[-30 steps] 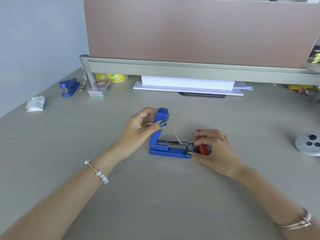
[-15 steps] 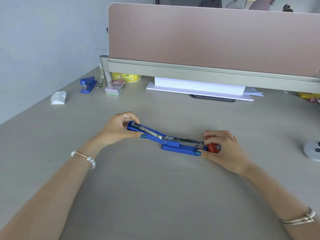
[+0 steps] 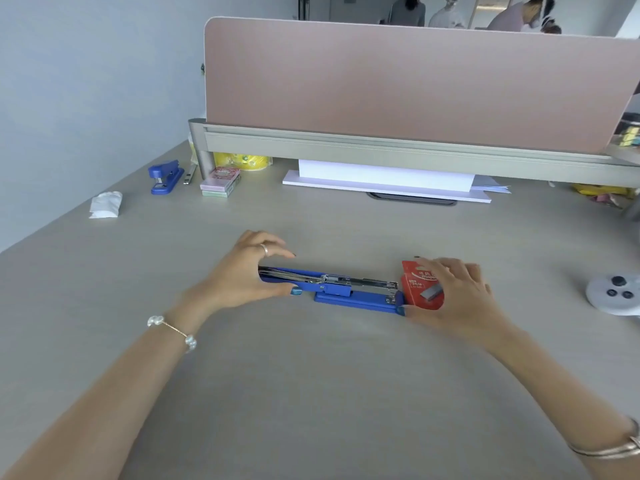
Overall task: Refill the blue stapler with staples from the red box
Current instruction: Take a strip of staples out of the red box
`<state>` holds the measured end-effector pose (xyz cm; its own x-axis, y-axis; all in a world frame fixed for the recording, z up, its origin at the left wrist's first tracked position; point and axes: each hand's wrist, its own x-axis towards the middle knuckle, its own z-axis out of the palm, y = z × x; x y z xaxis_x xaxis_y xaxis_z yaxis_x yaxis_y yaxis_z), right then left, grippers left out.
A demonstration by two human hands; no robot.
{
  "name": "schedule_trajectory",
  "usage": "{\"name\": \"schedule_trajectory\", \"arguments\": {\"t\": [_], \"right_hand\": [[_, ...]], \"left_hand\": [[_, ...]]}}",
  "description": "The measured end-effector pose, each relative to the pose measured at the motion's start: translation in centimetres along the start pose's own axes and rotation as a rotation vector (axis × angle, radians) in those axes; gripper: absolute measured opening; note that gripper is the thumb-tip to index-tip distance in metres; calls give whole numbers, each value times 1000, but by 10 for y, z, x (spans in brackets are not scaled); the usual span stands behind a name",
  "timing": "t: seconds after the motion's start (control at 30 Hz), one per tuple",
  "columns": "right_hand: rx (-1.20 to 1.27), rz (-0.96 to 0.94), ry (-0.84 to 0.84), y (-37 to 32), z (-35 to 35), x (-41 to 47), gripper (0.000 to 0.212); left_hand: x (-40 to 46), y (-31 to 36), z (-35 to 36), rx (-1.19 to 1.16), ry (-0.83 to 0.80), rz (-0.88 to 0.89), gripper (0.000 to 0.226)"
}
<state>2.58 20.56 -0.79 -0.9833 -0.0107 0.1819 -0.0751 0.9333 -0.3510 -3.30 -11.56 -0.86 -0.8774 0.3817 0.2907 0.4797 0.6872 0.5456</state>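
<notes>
The blue stapler [image 3: 349,295] lies on the grey desk, folded fully open, its lid flat to the left and its metal staple channel facing up. My left hand [image 3: 247,271] grips the lid's left end between thumb and fingers. The red staple box [image 3: 420,285] stands tilted against the stapler's right end. My right hand [image 3: 457,292] holds the box from its right side, thumb low by the stapler's base.
A second blue stapler [image 3: 165,176] and a stack of small boxes [image 3: 220,182] sit at the back left by a crumpled tissue [image 3: 105,205]. White paper [image 3: 384,180] lies under the pink divider [image 3: 412,84]. A white round device [image 3: 614,295] rests at the right edge.
My left hand swung the stapler's lid from upright down to flat on the desk. My right hand shifted so that the red box shows more, and the camera tilted up.
</notes>
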Motion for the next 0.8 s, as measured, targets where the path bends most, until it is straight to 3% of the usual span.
{"name": "schedule_trajectory", "arguments": {"t": [0.13,0.2,0.37,0.5,0.57,0.63,0.73,0.8], "right_hand": [[138,130,-72,3,-9,-2,67],[375,185,-61,1,-18,-2,54],[1012,199,-171,-27,-40,-6,27],[1219,149,-246,-50,-41,0,28],[1220,134,-298,-55,-40,4,28],[1072,112,-284,-57,-42,6,23],[711,10,-104,-51,-49,9,13],[641,-30,-25,-49,-55,8,19]], "left_hand": [[6,63,18,92,87,253,63],[9,91,35,95,82,289,69],[21,130,68,-26,62,204,97],[23,138,71,-242,197,135,90],[21,136,69,-300,274,100,84],[17,135,68,-288,299,88,78],[12,132,70,-238,313,104,72],[11,130,72,-208,325,125,72]]}}
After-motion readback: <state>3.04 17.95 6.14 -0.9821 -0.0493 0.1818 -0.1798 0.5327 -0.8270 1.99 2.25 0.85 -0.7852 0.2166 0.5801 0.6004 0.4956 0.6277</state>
